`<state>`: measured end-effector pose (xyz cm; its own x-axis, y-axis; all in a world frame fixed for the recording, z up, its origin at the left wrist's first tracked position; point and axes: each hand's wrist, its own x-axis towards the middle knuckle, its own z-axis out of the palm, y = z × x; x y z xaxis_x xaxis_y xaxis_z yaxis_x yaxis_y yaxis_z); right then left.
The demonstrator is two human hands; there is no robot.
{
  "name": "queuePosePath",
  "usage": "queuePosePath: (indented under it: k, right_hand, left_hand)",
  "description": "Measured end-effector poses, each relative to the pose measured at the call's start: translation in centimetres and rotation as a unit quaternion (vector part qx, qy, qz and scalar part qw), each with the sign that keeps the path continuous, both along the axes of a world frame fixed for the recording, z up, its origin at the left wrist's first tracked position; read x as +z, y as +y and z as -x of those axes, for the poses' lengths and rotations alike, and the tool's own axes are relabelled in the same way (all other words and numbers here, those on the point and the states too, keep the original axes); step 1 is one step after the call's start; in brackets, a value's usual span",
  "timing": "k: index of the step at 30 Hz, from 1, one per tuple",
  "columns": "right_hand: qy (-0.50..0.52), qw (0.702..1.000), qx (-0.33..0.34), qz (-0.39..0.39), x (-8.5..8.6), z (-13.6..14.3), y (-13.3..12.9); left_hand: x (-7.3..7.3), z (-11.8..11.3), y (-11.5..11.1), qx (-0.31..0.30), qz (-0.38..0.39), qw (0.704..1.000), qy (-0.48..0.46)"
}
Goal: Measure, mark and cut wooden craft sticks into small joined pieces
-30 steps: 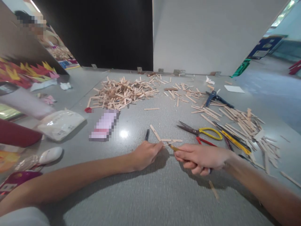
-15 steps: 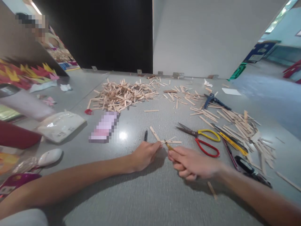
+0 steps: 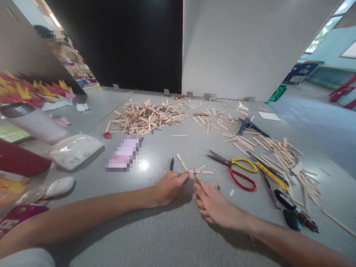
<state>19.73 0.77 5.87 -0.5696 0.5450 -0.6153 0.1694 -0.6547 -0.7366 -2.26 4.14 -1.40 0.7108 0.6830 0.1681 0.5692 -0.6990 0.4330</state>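
Note:
My left hand [image 3: 174,185] is closed in a pinch, with a thin wooden stick [image 3: 199,169] pointing out to the right from its fingertips. Close by, my right hand [image 3: 213,204] is wrapped round a small yellow-handled knife [image 3: 197,178], its tip up at the stick. Just beyond my fingers two flat wooden sticks lie on the table, one slanted stick [image 3: 182,162] and one nearly level stick [image 3: 207,172]. A black pen [image 3: 171,164] lies beside my left hand. To the right are scissors [image 3: 230,163] with one yellow and one red handle, blades apart.
A heap of wooden sticks [image 3: 150,116] lies at the back, with more sticks [image 3: 292,163] on the right. Pliers [image 3: 246,126], a yellow box cutter [image 3: 272,174] and keys [image 3: 307,221] are on the right. A phone [image 3: 125,152], plastic packet [image 3: 76,150] and mouse [image 3: 61,186] lie left.
My right hand has shifted a little left and down, and the knife now points more upward. A short stick that lay below my right wrist no longer shows. The view has shifted slightly.

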Motion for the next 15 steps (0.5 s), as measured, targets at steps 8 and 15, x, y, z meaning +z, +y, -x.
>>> queuePosePath:
  k: [8, 15]
  right_hand:
    - [-0.053, 0.997, 0.000, 0.055, 0.8, -0.5, 1.1]
    - [-0.059, 0.987, 0.129, 0.078, 0.6, -1.3, 1.6]
  left_hand:
    - [-0.1, -0.1, 0.0, 0.000, 0.004, 1.000, 0.019]
    - [0.0, -0.1, -0.1, -0.010, 0.013, 1.000, 0.001]
